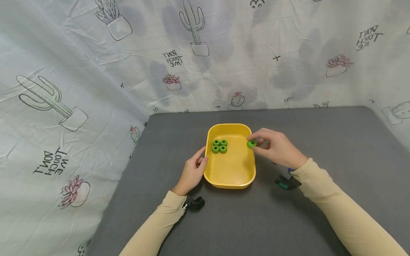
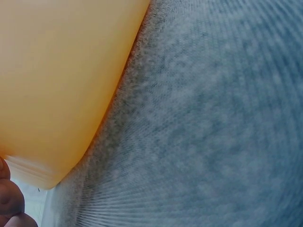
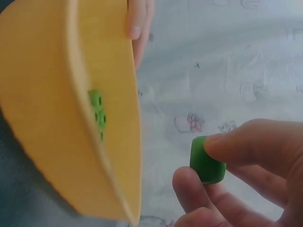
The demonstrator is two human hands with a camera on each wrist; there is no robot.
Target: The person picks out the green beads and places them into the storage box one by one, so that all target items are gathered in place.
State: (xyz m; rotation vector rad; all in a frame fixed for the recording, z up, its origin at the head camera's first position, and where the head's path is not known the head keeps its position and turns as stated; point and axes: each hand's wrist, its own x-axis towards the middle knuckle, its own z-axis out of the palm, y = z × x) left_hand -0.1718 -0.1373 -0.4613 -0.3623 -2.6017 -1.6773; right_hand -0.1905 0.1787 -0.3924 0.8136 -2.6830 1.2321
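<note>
A yellow tray lies on the grey table, with several green beads grouped near its left wall. My left hand holds the tray's left rim; in the left wrist view only some of its fingers show beside the tray wall. Over the right rim, my right hand pinches one more green bead between thumb and fingertips. The right wrist view shows this barrel-shaped bead above the rim's height, apart from the tray.
Dark wrist straps hang from both wrists. A small blue thing shows by the right cuff, too small to make out. A white curtain printed with cacti stands behind the table and along its left side.
</note>
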